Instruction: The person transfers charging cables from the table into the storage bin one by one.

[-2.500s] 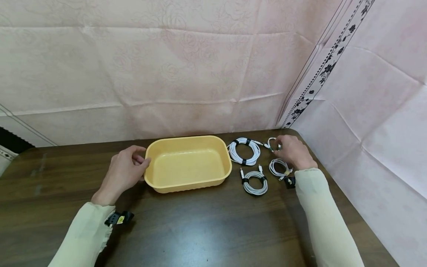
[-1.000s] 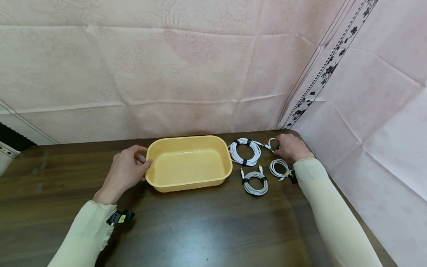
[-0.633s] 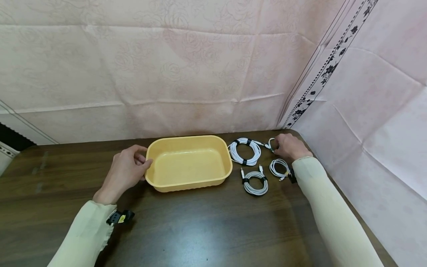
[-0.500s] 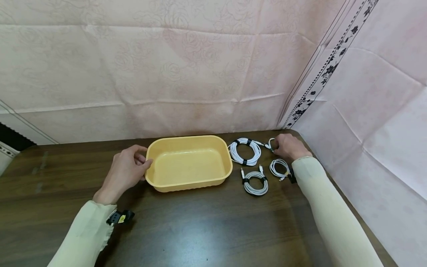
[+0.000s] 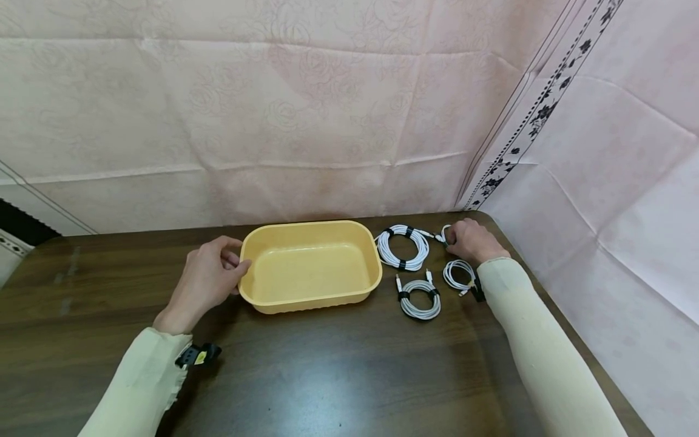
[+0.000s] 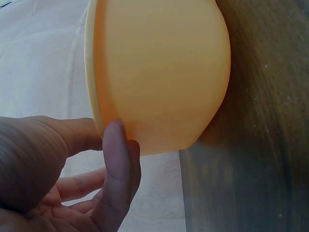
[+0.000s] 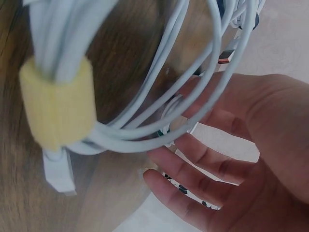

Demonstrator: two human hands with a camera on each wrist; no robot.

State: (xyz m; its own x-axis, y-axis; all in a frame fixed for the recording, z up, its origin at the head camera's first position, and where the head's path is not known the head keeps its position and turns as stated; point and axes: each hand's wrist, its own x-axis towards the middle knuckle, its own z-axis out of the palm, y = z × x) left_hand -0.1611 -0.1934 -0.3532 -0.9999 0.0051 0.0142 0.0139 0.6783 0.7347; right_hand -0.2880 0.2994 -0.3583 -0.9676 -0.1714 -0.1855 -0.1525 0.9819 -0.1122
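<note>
We see a dark wooden table [image 5: 327,364] with a yellow tub [image 5: 310,267] at its middle and four white cable coils to the tub's 3 o'clock side.

Our left hand [image 5: 210,276] sits at the tub's 9 o'clock end. In the head view the thumb lies over the rim and the fingers curl under the outer wall, so the hand grips the tub's edge; in the left wrist view the tub [image 6: 159,72] rises just past the fingers [image 6: 116,164], which touch its rounded corner.

Our right hand [image 5: 474,241] rests at the far right corner of the table, at 3 o'clock from the tub and well apart from it. Its fingertips meet the small cable coil [image 5: 445,233], which lies at the hand's 9 o'clock, mostly hidden beneath the fingers. Whether the fingers pinch that coil or only touch it, we cannot tell. In the right wrist view the fingers [image 7: 207,159] look loosely spread.

The largest coil [image 5: 403,247], bound with black ties, lies just beside the tub's right end, at 9 o'clock from the right hand. A coil with black ties [image 5: 419,298] lies at 7 o'clock from that hand. The coil with a yellow tie [image 5: 459,275] lies at 6 o'clock, just beside the wrist; the right wrist view shows it close up, yellow tie [image 7: 58,108] wrapped round its strands.
</note>
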